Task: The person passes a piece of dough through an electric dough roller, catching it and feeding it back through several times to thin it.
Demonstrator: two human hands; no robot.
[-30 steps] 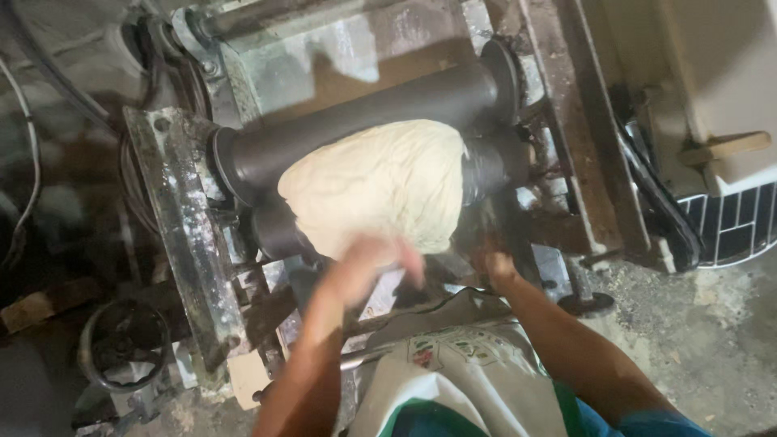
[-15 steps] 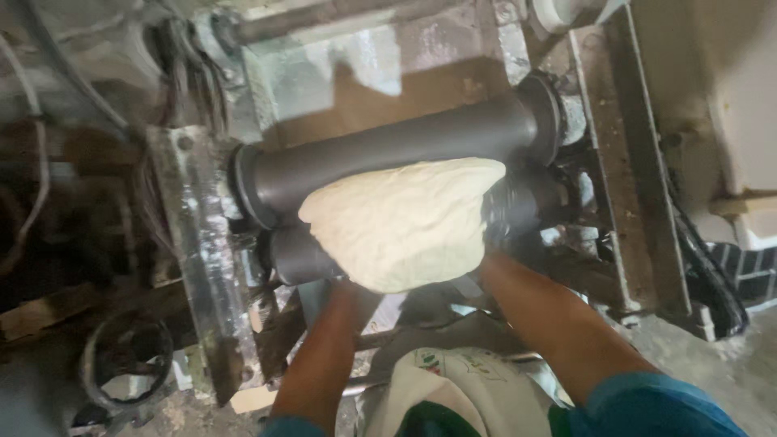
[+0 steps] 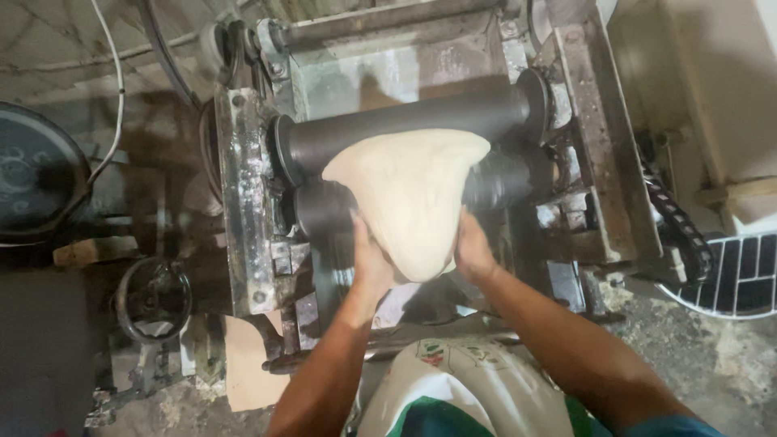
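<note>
Big old metal machine [image 3: 243, 202], dusty with flour, filling the middle. Two dark rollers across it: top roller [image 3: 405, 129] at 12 o'clock, lower roller [image 3: 324, 206] just under. Big pale dough sheet [image 3: 409, 198] hanging out from between the rollers, wide on top, narrow at 6 o'clock. Looks held up so as not to drop or tear. Left hand [image 3: 368, 263] at 8 o'clock of the dough, open flat, pressed on its edge. Right hand [image 3: 473, 251] at 4 o'clock, open too, cupping the other side. Dough tip squeezed between both palms.
</note>
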